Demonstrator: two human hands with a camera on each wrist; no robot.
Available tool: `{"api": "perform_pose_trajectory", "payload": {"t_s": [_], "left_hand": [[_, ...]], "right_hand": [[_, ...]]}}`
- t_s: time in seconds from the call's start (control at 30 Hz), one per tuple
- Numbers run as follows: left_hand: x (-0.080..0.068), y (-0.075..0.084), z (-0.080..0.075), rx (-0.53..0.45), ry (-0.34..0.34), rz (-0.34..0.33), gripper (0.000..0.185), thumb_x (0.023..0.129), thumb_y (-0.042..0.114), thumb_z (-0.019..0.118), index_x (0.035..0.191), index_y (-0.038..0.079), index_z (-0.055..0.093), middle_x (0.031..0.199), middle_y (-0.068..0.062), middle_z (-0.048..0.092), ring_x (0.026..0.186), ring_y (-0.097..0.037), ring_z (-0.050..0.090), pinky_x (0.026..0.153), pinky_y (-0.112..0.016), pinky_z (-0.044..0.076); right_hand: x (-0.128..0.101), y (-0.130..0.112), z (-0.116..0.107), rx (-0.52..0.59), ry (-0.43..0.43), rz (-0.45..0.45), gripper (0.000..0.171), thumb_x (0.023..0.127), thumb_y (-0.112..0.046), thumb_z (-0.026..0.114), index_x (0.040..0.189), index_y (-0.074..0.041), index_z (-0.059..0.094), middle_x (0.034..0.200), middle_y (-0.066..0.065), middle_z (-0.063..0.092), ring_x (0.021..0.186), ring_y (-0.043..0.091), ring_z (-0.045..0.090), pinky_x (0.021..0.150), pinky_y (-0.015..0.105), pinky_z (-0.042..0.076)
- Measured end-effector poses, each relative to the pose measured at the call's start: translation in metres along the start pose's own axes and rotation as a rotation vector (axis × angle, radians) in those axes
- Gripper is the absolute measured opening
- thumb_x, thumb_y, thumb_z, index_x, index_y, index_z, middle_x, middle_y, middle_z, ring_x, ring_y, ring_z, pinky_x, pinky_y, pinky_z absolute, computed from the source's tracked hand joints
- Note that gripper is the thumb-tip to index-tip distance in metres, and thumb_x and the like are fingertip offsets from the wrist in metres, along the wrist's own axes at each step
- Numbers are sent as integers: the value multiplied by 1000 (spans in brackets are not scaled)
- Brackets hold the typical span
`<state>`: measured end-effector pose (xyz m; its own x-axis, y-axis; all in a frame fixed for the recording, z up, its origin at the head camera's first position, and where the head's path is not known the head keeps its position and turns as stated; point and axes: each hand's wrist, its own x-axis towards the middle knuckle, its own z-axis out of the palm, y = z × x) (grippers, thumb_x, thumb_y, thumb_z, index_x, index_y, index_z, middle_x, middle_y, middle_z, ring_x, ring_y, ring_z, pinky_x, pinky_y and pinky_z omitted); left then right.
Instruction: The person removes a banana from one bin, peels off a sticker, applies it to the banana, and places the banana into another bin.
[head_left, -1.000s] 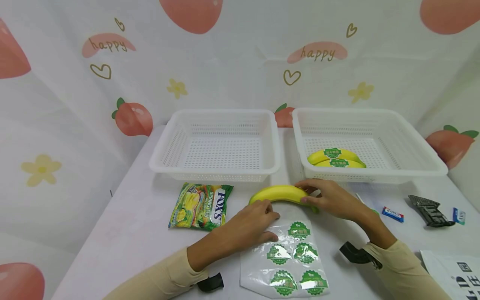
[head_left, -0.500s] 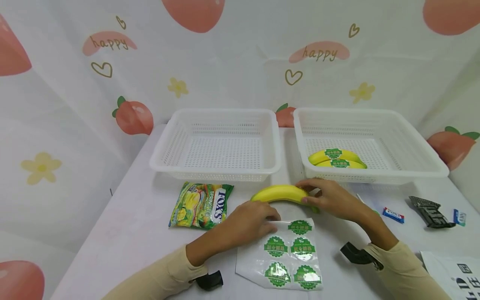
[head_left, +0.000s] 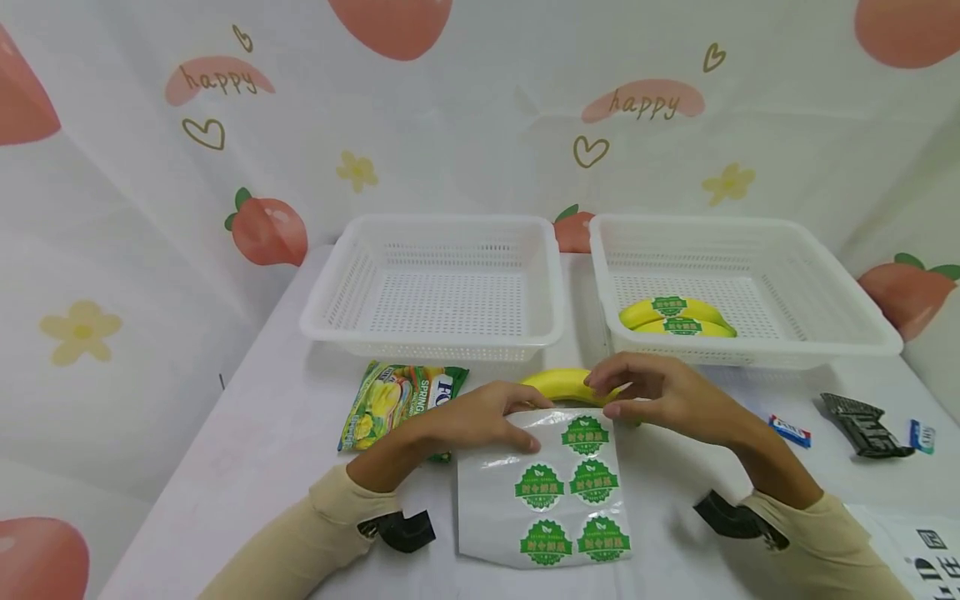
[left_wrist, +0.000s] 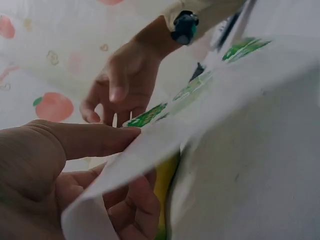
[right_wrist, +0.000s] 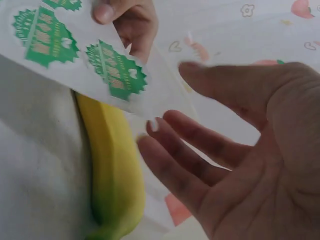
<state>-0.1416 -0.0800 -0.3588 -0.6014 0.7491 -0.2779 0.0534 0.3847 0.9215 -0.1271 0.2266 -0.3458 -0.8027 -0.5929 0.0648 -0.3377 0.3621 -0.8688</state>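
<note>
My left hand (head_left: 472,418) pinches the top edge of a white sticker sheet (head_left: 487,517), thumb on the front and fingers behind, as the left wrist view shows. Several round green stickers (head_left: 592,481) with jagged rims are on the sheet, which is raised off the table at its top. Behind it lies a yellow banana (head_left: 557,385), partly covered by the sheet and the right hand. My right hand (head_left: 675,398) hovers over the banana's right end, close to the sheet's upper corner. In the right wrist view its thumb and fingers are spread, apart from the banana (right_wrist: 117,165).
Two white baskets (head_left: 431,340) stand at the back; the right basket (head_left: 817,346) holds two stickered bananas (head_left: 678,315). A green candy bag (head_left: 386,404) lies left, partly behind the left forearm. Small wrappers (head_left: 862,425) and a printed white bag (head_left: 900,542) lie right.
My left hand has lifted the sheet's top and brought it up in front of the banana. The right hand has loosened from the banana and its fingers have spread.
</note>
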Motion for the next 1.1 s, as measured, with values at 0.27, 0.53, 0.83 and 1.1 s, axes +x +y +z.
{"api": "perform_pose_trajectory", "payload": {"t_s": [0.27, 0.53, 0.83, 1.1], "left_hand": [[0, -1, -4, -344, -56, -36, 58, 95, 2, 72, 150, 9, 54, 118, -13, 77, 92, -24, 79, 79, -40, 65], [0, -1, -4, -404, -82, -18, 59, 95, -1, 70, 151, 6, 53, 123, -14, 75, 95, -24, 78, 80, -41, 64], [0, -2, -5, -390, -104, 8, 62, 96, 0, 69, 155, 9, 52, 129, -15, 74, 103, -20, 76, 88, -36, 62], [0, -2, -5, -409, -138, -1, 65, 97, 1, 67, 159, 7, 47, 127, -16, 75, 101, -21, 77, 86, -39, 63]], "right_hand": [[0, -1, 4, 48, -146, 63, 43, 87, -13, 86, 126, -21, 72, 131, 6, 65, 112, 23, 66, 94, 34, 60], [1, -2, 7, 7, -141, 102, 37, 89, -15, 86, 123, -15, 72, 118, 11, 65, 85, 21, 62, 75, 27, 54], [2, -2, 7, 107, -226, 83, 40, 89, -9, 84, 127, -10, 71, 113, 14, 71, 85, 21, 67, 74, 29, 57], [2, -2, 8, 183, -268, 83, 38, 93, -5, 78, 130, -6, 69, 123, 20, 69, 95, 24, 72, 83, 33, 62]]}}
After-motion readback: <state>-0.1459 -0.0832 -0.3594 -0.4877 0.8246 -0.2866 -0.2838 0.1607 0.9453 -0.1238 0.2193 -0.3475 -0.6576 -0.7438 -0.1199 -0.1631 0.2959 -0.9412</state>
